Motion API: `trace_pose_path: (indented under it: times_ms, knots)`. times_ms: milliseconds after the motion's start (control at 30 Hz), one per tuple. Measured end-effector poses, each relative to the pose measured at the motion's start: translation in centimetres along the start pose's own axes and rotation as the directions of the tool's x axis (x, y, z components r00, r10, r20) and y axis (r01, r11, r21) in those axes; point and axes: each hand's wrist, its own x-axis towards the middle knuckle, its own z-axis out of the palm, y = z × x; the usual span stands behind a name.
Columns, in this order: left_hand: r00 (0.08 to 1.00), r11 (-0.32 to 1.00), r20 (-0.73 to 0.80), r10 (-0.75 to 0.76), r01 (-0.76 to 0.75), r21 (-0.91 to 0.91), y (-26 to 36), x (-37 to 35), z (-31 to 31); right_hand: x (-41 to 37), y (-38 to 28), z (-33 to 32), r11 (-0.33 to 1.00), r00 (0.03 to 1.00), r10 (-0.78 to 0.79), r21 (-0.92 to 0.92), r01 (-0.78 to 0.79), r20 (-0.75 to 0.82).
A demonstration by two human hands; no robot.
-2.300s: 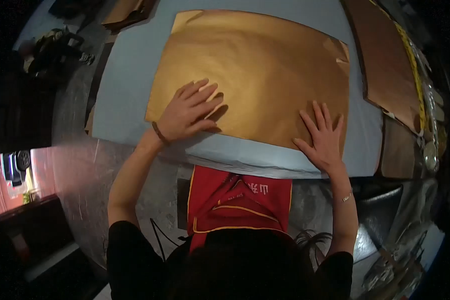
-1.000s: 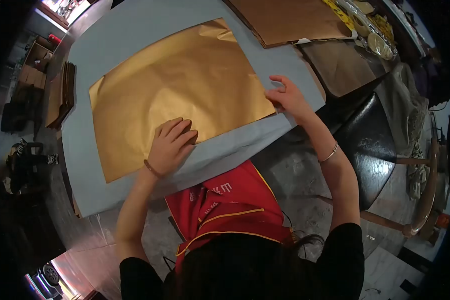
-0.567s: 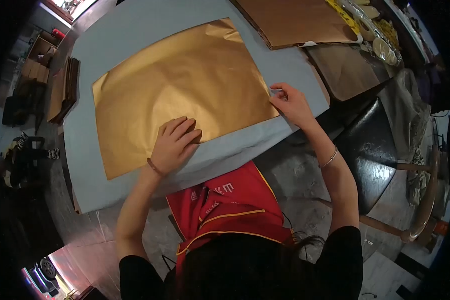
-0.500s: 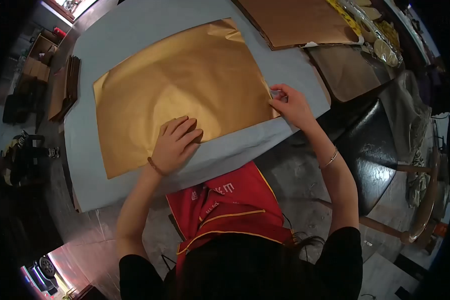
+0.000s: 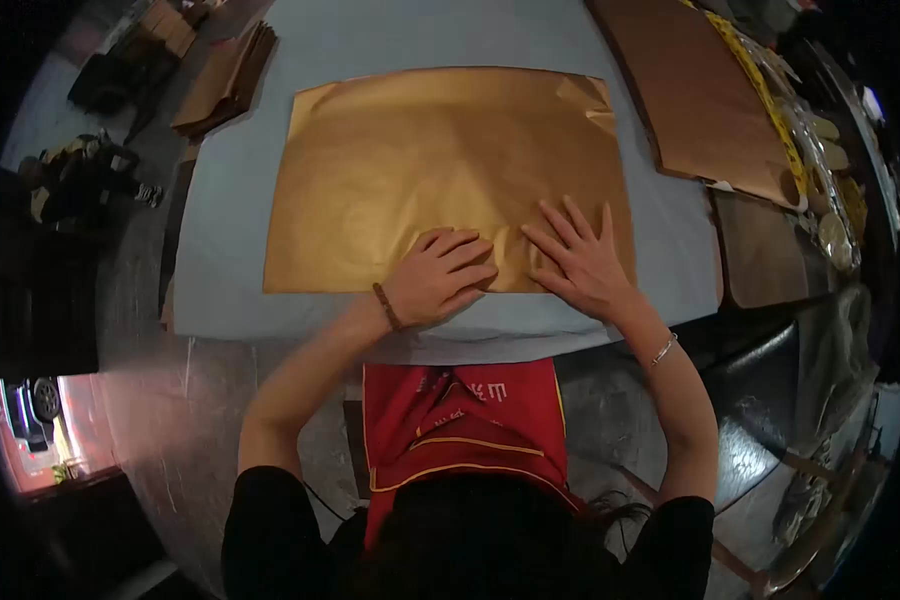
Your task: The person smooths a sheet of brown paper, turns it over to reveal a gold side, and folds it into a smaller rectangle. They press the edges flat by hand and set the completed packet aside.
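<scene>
A sheet of gold paper (image 5: 410, 160) lies on the pale blue-grey table cover (image 5: 240, 220), with a creased upper right corner. My left hand (image 5: 443, 275) rests palm down on the sheet's near edge, left of my right hand, fingers stretched toward the right. Flat on the lower right part of the sheet is my right hand (image 5: 582, 262), its fingers spread and pointing away from me. Neither hand grips anything. Small ripples in the paper show between and beside the hands.
Brown board sheets (image 5: 690, 95) lie at the right of the table, beside a yellow strip (image 5: 755, 75) and clear plastic. Folded brown cardboard (image 5: 232, 75) is at the left edge. A dark, shiny chair (image 5: 745, 420) stands at the near right. My red apron (image 5: 470, 420) hangs below the table edge.
My right hand has let go of the sheet's right edge and now lies flat on its surface. The left hand stays on the near edge. The view has turned, so the sheet looks straighter.
</scene>
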Motion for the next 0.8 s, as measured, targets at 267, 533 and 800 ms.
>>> trace_pose_path:
  times_ms: [267, 533, 800]
  knots:
    - [0.955, 0.925, 0.135, -0.265, 0.212, 0.314, -1.9, -6.8, -3.5, 0.1, 0.2, 0.3, 0.997, 0.996, 0.070, 0.032, -0.071, 0.049]
    - [0.577, 0.460, -0.183, -0.796, 0.773, 0.436, -5.9, -18.2, -8.4, 0.2, 0.1, 0.0, 0.997, 0.993, 0.065, 0.034, -0.068, 0.097]
    - [0.785, 0.762, -0.094, -0.612, 0.617, 0.196, -9.2, -1.8, -4.4, 0.2, 0.0, -0.3, 0.995, 0.991, 0.072, 0.063, -0.079, 0.110]
